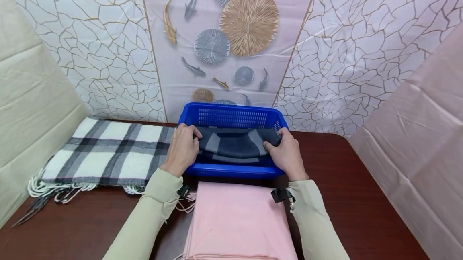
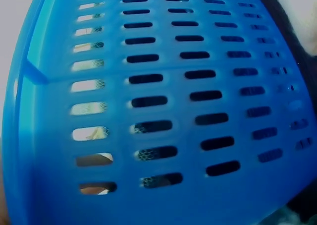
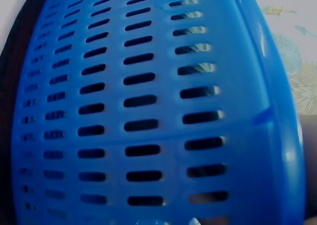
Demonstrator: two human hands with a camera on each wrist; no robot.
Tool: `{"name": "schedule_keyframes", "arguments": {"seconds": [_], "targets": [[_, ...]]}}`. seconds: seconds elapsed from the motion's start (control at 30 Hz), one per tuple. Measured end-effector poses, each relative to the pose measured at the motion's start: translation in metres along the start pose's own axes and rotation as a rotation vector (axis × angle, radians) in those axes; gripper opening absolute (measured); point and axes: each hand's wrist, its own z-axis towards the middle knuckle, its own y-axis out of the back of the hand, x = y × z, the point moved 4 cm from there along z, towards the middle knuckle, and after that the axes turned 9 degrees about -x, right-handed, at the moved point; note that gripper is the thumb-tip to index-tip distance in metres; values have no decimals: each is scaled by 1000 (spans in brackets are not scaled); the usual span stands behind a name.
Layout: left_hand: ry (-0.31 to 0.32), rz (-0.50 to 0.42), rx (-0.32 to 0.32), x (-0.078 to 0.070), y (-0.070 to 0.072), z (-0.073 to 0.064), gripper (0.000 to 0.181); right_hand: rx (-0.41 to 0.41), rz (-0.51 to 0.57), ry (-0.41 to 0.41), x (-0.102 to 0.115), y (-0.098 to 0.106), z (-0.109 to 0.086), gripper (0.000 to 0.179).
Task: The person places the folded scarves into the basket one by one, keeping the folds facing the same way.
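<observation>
A folded dark grey and light grey checked cloth [image 1: 233, 144] is held level inside a blue plastic basket [image 1: 231, 170]. My left hand [image 1: 182, 147] pinches the cloth's left end, and my right hand [image 1: 287, 153] pinches its right end, thumb over the top. Both hands reach over the basket's near corners. Beneath the held cloth, another grey-striped layer shows; whether it is the same cloth I cannot tell. Each wrist view is filled by the slotted basket wall [image 2: 49, 136], with the fingers out of sight there.
Just in front of the basket lies a folded pink fringed shawl [image 1: 238, 220]. On the left, a black, grey and white checked scarf [image 1: 108, 151] lies flat with its tassels toward me. The brown table [image 1: 361, 211] meets a patterned cloth backdrop [image 1: 347, 71] behind.
</observation>
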Motion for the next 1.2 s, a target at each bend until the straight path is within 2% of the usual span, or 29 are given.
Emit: {"name": "schedule_keyframes", "arguments": {"seconds": [0.17,0.33,0.43,0.53,0.73,0.83,0.97,1.07,1.2], "targets": [[0,27,38,0,0,0,17,44,-27,-27,1,3,-2,42],[22,54,108,-1,0,-1,19,86,-59,-61,1,5,-4,51],[42,76,150,-2,1,-3,19,110,-88,-62,3,6,-6,54],[41,110,163,-4,2,-5,18,120,-119,-59,4,7,-8,55],[-9,187,153,-9,4,-7,17,133,-185,-34,6,9,-11,42],[-9,209,157,-11,3,-8,22,139,-216,-9,7,10,-12,32],[-1,244,165,-11,4,-9,29,143,-252,17,12,13,-14,29],[26,266,198,-11,4,-10,24,157,-293,41,16,16,-16,29],[45,287,269,-15,4,-13,34,146,-322,77,21,18,-18,28]]}}
